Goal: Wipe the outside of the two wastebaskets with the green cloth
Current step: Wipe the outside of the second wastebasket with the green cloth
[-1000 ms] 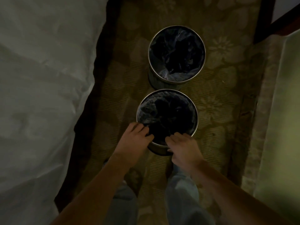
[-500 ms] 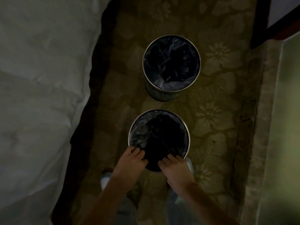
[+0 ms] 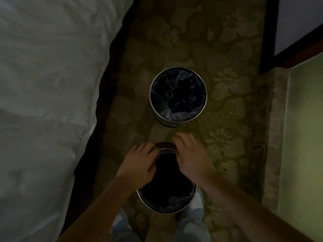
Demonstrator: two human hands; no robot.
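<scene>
Two round metal wastebaskets with dark plastic liners are on a floral carpet. The far wastebasket (image 3: 178, 117) stands upright by itself. The near wastebasket (image 3: 166, 205) is close under me, above my legs, and looks large and blurred. My left hand (image 3: 139, 163) grips its left side near the far rim. My right hand (image 3: 190, 158) grips the right side opposite. Both hands cover much of the rim. No green cloth is in view.
A bed with a white sheet (image 3: 43, 102) fills the left side, with a dark base along the carpet. A green upholstered seat (image 3: 300, 137) runs down the right. Dark wooden trim (image 3: 267, 32) stands at the upper right. The patterned carpet (image 3: 174, 32) forms a narrow aisle.
The near wastebasket has come closer to me and looks bigger. My hands have moved from its near rim to its two sides by the far rim. The far wastebasket stays put.
</scene>
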